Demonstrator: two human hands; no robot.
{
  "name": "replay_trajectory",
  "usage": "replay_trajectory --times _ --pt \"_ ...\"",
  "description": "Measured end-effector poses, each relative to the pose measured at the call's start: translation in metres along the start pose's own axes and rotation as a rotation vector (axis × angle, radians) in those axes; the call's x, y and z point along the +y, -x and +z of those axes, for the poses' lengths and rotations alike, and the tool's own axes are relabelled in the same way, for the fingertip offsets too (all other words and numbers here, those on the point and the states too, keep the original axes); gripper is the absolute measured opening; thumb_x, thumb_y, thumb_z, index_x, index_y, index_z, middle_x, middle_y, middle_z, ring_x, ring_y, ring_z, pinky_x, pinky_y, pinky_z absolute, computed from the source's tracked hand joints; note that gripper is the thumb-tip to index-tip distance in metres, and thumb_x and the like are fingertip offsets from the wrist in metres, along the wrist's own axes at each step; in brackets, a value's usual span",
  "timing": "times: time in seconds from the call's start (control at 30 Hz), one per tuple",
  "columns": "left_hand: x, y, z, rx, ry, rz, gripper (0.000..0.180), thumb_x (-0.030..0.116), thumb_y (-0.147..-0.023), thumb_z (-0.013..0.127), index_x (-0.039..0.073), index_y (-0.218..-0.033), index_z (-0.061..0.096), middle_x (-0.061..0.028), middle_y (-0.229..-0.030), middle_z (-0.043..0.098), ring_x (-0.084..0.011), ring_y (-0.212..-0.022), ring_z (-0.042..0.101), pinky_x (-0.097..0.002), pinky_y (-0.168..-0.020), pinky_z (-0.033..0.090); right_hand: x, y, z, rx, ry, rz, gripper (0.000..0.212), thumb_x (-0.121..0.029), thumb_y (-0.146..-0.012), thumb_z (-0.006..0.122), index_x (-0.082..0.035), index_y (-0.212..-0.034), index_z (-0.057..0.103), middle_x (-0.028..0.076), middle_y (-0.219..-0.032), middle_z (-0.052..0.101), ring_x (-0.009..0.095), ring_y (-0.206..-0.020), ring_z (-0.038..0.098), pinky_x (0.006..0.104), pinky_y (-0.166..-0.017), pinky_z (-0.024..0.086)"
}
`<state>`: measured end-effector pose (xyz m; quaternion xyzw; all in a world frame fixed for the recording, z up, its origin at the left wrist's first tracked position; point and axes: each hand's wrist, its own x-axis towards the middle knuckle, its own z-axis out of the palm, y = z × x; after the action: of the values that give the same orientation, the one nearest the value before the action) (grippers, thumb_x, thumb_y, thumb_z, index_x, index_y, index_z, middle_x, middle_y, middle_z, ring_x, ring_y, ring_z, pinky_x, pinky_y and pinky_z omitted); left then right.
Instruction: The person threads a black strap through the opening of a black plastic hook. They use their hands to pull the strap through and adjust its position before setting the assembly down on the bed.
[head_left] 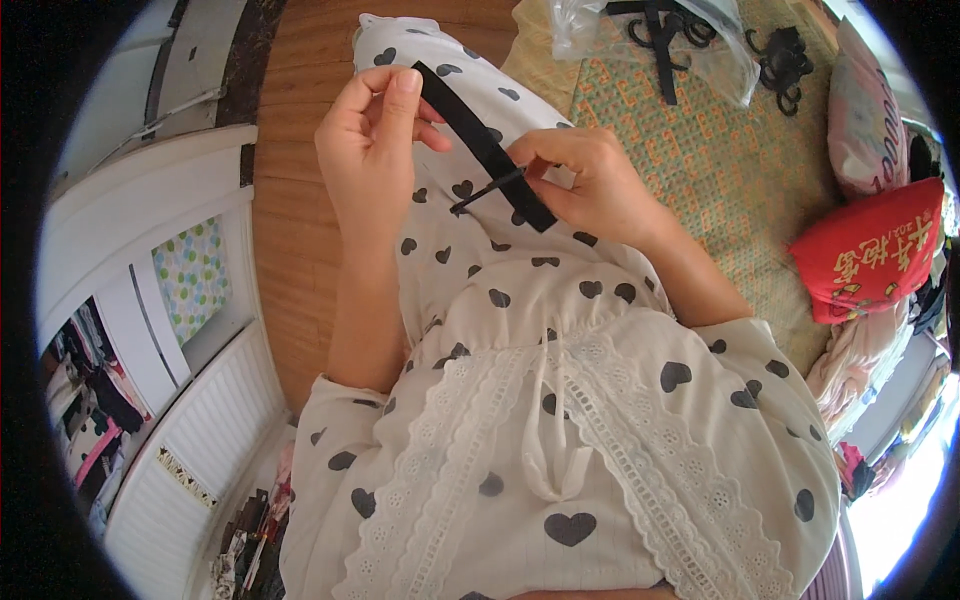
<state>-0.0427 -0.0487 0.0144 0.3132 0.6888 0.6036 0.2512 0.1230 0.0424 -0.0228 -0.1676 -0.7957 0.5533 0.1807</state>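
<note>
A flat, straight black strip (478, 142) slants over my lap. My left hand (375, 135) is closed at its upper end, thumb on the near side and fingers curled behind. Near the lower end, a thin black stick-like piece (474, 199) lies across the strip. My right hand (590, 180) is closed in a pinch where the thin piece meets the strip's right edge. Those fingertips are partly hidden, so how the two pieces join cannot be made out. Under both hands spreads white cloth with dark hearts (500, 298).
Ahead to the right, a clear plastic bag (735, 75) with black strips and loops lies on a patterned mat (640, 130). Black curled pieces (783, 65) lie beside it. A red cushion (870, 255) and a pink package (865, 120) are at right. Wooden floor (300, 200) runs along the left.
</note>
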Motion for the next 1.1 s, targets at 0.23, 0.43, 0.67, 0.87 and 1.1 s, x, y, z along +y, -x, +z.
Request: replay_trajectory --times 0.23,0.43,0.67,0.87,1.1 --pt "-0.001 0.000 0.000 -0.040 0.028 -0.021 0.018 0.014 -0.089 0.060 -0.003 -0.090 0.061 -0.0035 -0.067 0.058 -0.0096 -0.051 0.055 -0.0198 -0.048 0.042 0.000 -0.003 0.010 0.169 -0.208 -0.207 0.020 0.003 -0.067 0.067 -0.009 -0.083 0.065 0.005 -0.089 0.062 0.021 -0.072 0.062 0.0303 -0.063 0.051" --pt "0.001 0.001 -0.001 -0.041 0.067 -0.001 0.018 0.010 -0.086 0.062 -0.004 -0.096 0.059 -0.0051 -0.073 0.059 -0.0107 -0.053 0.057 -0.0205 -0.049 0.044 -0.004 -0.005 0.006 0.138 0.117 -0.448 0.021 -0.001 -0.060 0.071 -0.009 -0.079 0.066 0.002 -0.086 0.055 0.019 -0.070 0.058 0.0308 -0.062 0.048" --pt "0.010 0.007 0.001 -0.064 0.142 -0.010 0.021 0.008 -0.084 0.065 -0.005 -0.099 0.058 -0.0053 -0.077 0.060 -0.0116 -0.059 0.058 -0.0216 -0.056 0.046 -0.007 -0.003 0.009 0.170 -0.098 -0.306 0.012 -0.008 -0.069 0.072 -0.006 -0.078 0.066 0.004 -0.086 0.056 0.017 -0.073 0.056 0.0283 -0.064 0.046" --pt "0.011 0.015 0.004 -0.050 0.059 0.086 0.017 0.004 -0.082 0.066 -0.003 -0.095 0.058 -0.0053 -0.078 0.061 -0.0114 -0.065 0.061 -0.0213 -0.061 0.048 -0.010 -0.003 0.008 0.194 -0.391 0.070 0.017 -0.017 -0.078 0.070 -0.002 -0.071 0.063 0.001 -0.082 0.056 0.009 -0.072 0.049 0.0228 -0.060 0.037" --pt "0.012 0.018 0.008 -0.024 -0.022 0.130 0.017 0.005 -0.083 0.065 -0.002 -0.096 0.059 -0.0060 -0.079 0.063 -0.0117 -0.066 0.061 -0.0218 -0.062 0.048 -0.009 -0.004 0.010 0.252 -0.407 0.063 0.019 -0.019 -0.077 0.070 -0.003 -0.069 0.062 0.000 -0.082 0.056 0.007 -0.071 0.047 0.0218 -0.058 0.035"
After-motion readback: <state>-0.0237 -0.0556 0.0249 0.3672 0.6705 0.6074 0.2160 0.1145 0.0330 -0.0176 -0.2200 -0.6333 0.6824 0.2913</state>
